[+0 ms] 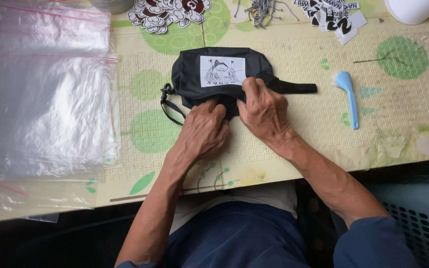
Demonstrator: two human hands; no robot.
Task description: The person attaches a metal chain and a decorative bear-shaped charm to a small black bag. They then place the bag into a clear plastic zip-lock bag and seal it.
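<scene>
Our left hand point(202, 131) & right hand point(264, 111) both press down on the black pouch point(214, 74), fingers curled, pinching its near edge. Pouch lies mid-table. Blue brush point(349, 97) right of pouch, clear bags point(40, 94) left, stickers point(167, 12) beyond it.

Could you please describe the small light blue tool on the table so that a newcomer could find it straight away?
Start at the black pouch under both hands in the middle of the patterned table, then look right, past its strap. The light blue tool lies there alone: the only blue, slim, long-handled thing, with a whitish tuft at its rounded head.
</scene>
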